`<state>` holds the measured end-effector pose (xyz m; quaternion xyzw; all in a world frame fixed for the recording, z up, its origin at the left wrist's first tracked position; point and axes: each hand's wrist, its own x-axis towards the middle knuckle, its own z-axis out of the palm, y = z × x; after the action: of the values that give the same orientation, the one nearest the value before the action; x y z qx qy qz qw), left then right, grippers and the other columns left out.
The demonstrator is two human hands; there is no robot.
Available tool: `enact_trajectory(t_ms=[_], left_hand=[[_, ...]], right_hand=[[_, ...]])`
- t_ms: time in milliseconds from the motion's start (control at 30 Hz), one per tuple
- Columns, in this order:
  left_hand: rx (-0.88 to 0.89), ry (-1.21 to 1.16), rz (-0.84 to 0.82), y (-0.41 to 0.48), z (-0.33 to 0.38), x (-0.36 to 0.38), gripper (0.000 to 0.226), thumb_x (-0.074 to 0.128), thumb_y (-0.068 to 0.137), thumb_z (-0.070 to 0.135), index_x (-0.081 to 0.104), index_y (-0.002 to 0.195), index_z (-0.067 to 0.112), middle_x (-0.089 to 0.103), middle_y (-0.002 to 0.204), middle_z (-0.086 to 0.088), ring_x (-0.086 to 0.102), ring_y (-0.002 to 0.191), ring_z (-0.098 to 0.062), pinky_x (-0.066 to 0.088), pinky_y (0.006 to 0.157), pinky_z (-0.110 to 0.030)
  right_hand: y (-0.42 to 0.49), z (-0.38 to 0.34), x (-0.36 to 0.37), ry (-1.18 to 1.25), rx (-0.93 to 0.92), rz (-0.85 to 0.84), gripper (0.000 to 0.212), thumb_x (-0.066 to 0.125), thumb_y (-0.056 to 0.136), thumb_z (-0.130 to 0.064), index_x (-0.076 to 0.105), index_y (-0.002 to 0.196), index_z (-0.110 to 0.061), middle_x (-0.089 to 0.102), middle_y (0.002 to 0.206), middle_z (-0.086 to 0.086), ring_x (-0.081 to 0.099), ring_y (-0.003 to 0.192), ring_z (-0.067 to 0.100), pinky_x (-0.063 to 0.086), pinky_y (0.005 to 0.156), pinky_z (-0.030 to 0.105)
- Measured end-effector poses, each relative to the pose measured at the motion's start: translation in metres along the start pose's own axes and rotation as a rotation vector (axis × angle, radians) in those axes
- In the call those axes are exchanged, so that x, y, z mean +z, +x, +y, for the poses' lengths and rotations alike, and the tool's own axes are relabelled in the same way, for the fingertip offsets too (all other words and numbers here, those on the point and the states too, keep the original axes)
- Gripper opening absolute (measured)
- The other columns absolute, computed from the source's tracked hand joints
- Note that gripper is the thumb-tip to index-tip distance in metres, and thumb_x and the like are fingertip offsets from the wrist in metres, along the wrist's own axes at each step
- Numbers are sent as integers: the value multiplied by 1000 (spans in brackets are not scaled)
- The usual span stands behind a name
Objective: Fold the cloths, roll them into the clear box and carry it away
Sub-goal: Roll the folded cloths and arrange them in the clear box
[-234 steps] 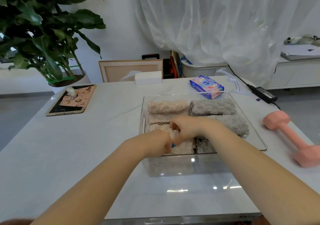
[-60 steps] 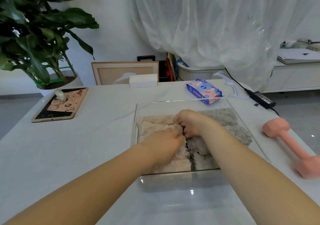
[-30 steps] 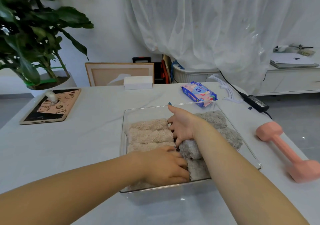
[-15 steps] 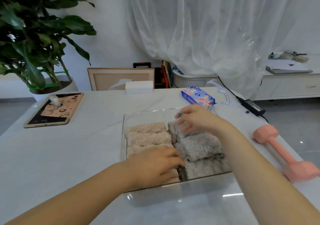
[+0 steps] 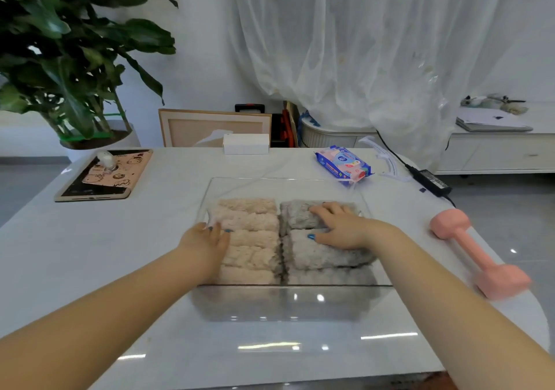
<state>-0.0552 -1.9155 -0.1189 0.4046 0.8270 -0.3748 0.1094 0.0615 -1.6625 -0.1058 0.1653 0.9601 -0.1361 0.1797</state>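
White sheer curtain (image 5: 360, 44) hangs across the far wall, with a big leafy plant (image 5: 60, 59) at far left and a low white sideboard (image 5: 495, 152) at far right. A framed picture (image 5: 214, 128) leans behind the pale, glossy bench (image 5: 90, 254).

Near the middle of the bench stands the clear box (image 5: 270, 179), its top uncovered. It holds two columns of rolled cloths lying side by side and touching. The beige rolls (image 5: 252, 239) fill the left column and the grey rolls (image 5: 324, 254) fill the right one, each stacked from the near wall towards the far one.

The left grip (image 5: 207, 244), a bare hand with blue nails, is at the left edge of the box. Its fingers are straight and relaxed and lie against the left ends of the beige rolls, holding nothing. The right grip (image 5: 342, 229) lies palm down on the grey rolls. Its fingers are spread loosely over the far rolls and its thumb points left, so it presses rather than clasps.

A tablet (image 5: 105, 175) in a cartoon-print cover lies at far left on the bench. A small white carton (image 5: 245, 144) sits at the far edge, and a pack of wipes (image 5: 342, 163) is just beyond the box on the right. A black power adapter (image 5: 431, 179) rests near the far right edge, and a pink dumbbell (image 5: 477, 254) lies to the right of the box, well apart from it.
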Motion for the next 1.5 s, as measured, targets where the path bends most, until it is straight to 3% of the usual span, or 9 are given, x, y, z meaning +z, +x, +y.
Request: enact_trajectory(t_ms=[200, 367, 533, 733, 867, 1067, 1200, 1367, 1500], left_hand=[[-120, 26, -84, -4, -40, 12, 74, 40, 98, 23, -8, 153, 13, -1, 161, -9, 9, 148, -21, -7, 118, -46], [17, -250, 35, -13, -43, -23, 51, 52, 94, 20, 36, 142, 21, 45, 138, -2, 48, 123, -22, 38, 99, -37], [419, -892, 279, -5, -23, -66, 39, 63, 89, 40, 53, 125, 28, 54, 122, 12, 52, 111, -7, 45, 92, -26], [496, -672, 145, 32, 13, -61, 74, 80, 67, 52, 47, 128, 26, 55, 118, 8, 53, 107, -15, 46, 89, -33], [490, -513, 305, 33, 11, -61, 49, 76, 75, 41, 54, 116, 23, 50, 99, 7, 53, 94, -16, 44, 72, -30], [290, -427, 480, 18, 6, -51, 59, 71, 82, 36, 41, 130, 19, 53, 118, -1, 55, 107, -23, 50, 80, -37], [234, -644, 567, -8, 6, -54, 24, 60, 91, 32, 48, 106, 18, 61, 91, 0, 57, 86, -18, 49, 73, -32], [450, -811, 315, -17, 6, -54, 14, 57, 94, 31, 51, 101, 20, 60, 84, 9, 58, 80, -10, 50, 75, -28], [265, -796, 482, -8, 2, -49, 9, 59, 88, 23, 50, 86, 25, 61, 82, 8, 57, 80, -13, 49, 71, -29]], right_hand=[[-5, -56, -1, -85, -53, 6, 62, 40, 97, -48, 20, 151, -23, 23, 152, 12, 30, 137, 34, 30, 110, 41], [-29, -59, -32, -121, -113, 105, 39, 62, 88, -36, 56, 121, -15, 53, 118, 8, 51, 109, 24, 42, 88, 32], [-39, -59, -28, -96, -188, 15, 49, 78, 73, -40, 60, 113, -18, 57, 99, -2, 50, 89, 16, 39, 72, 26], [-17, -52, 4, -233, -130, 26, 63, 79, 65, -51, 53, 114, -20, 62, 112, 2, 57, 103, 23, 45, 77, 33], [-18, -48, -3, -75, -194, -5, 48, 80, 66, -46, 49, 95, -23, 55, 93, -3, 53, 86, 18, 44, 71, 33], [-15, -40, -8, 3, -188, 103, 33, 64, 75, -9, 43, 99, -18, 56, 102, 3, 53, 93, 20, 38, 67, 30], [-10, -33, -6, 46, -176, 178, 38, 55, 69, -1, 58, 104, -16, 63, 104, 6, 57, 99, 23, 48, 74, 34], [-17, -40, -18, 75, -124, 3, 31, 56, 72, 0, 64, 100, -9, 65, 97, 9, 61, 90, 25, 50, 69, 32], [-17, -53, -19, 148, -67, -293, 27, 69, 73, -12, 61, 99, -15, 62, 93, 2, 58, 80, 17, 45, 63, 26]])
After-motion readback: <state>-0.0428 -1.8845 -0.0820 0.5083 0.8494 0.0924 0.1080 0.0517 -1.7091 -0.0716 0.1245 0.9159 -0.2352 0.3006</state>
